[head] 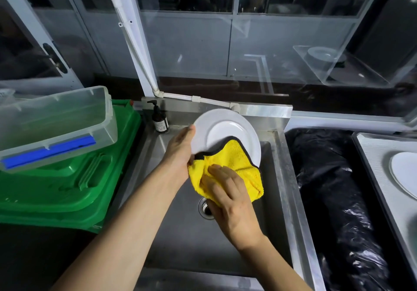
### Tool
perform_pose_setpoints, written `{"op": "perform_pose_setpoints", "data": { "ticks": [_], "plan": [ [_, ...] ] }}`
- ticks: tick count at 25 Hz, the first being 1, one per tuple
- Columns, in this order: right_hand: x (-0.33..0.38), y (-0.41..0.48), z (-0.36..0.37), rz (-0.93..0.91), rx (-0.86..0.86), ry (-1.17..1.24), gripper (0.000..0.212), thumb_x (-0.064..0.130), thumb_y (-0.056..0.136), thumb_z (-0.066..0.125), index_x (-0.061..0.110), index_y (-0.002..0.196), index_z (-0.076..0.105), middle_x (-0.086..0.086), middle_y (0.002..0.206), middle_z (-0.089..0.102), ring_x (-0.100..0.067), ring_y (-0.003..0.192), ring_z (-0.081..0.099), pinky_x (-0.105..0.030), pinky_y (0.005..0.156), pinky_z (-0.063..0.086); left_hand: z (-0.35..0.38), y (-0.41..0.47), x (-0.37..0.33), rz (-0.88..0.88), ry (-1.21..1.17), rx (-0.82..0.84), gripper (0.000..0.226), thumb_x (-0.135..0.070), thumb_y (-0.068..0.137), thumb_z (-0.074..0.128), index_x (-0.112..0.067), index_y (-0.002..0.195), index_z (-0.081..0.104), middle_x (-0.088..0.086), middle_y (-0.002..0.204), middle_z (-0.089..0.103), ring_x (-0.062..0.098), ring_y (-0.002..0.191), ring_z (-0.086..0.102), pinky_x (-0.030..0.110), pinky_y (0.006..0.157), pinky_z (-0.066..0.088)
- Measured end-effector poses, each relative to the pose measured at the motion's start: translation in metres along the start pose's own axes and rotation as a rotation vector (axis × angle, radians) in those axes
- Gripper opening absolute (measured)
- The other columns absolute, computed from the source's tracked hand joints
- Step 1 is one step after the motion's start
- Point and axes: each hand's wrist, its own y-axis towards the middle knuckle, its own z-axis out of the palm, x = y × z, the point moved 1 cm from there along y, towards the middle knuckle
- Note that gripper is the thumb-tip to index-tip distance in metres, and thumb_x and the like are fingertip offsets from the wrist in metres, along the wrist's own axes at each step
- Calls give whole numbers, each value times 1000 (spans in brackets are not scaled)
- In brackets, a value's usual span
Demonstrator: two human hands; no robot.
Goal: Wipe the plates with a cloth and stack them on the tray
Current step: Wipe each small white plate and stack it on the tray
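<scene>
A white plate (228, 128) is held tilted above the steel sink (285, 178). My left hand (180, 148) grips its left rim, thumb on the front face. My right hand (230, 198) presses a yellow cloth (237, 157) with a dark edge against the plate's lower part; the cloth covers the bottom rim. At the far right a grey tray (372, 155) carries another white plate (404, 173), cut off by the frame edge.
A clear plastic box with a blue clip (54, 128) rests on a green bin (74, 182) to the left. A brown pump bottle (159, 119) stands at the sink's back left corner. A black plastic bag (334, 189) lies between sink and tray.
</scene>
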Motion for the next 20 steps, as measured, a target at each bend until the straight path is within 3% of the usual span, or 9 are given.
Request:
{"op": "perform_pose_setpoints", "data": {
  "ticks": [2,5,9,11,13,15,20],
  "plan": [
    [-10,-16,-2,90,-20,44,38,19,97,59,15,135,59,-4,148,46,-25,138,44,-37,117,34,1,5,-4,-21,-62,-33,5,-27,96,65,-23,92,64,-1,92,69,19,74,65,29,62,54],
    [-20,-21,-8,396,-193,162,41,18,95,51,22,135,59,4,144,50,-11,129,49,-22,110,37,0,12,-10,30,-48,-19,6,-25,96,64,-19,97,66,5,102,72,24,89,67,40,84,54],
    [-44,6,-21,762,-441,295,35,13,95,52,19,128,65,5,123,60,4,111,55,-7,94,39,-4,8,-1,32,9,35,17,-26,97,63,-20,113,66,0,104,71,20,93,67,37,89,53],
    [-57,23,-29,861,-460,313,30,12,99,53,21,124,66,7,114,60,-2,101,57,-8,88,38,-5,5,6,32,29,57,9,-26,97,63,-22,104,67,-7,95,72,15,89,66,32,86,52],
    [-64,40,-36,840,-425,259,27,9,98,55,19,120,67,3,110,61,-11,99,57,-16,86,38,-3,3,9,49,51,84,10,-25,98,61,-24,89,65,-19,75,71,4,77,65,25,79,51],
    [-63,56,-41,725,-346,173,27,7,96,57,15,121,66,-3,113,62,-14,102,56,-15,87,37,0,2,11,82,77,105,18,-23,100,58,-24,83,62,-26,61,67,0,73,61,23,76,49],
    [-27,50,-22,368,2,173,42,24,98,54,17,138,60,-2,140,55,-11,127,49,-14,108,32,1,11,12,132,70,18,12,-25,96,65,-27,84,64,-15,83,66,15,96,60,34,94,49]
  ]
}}
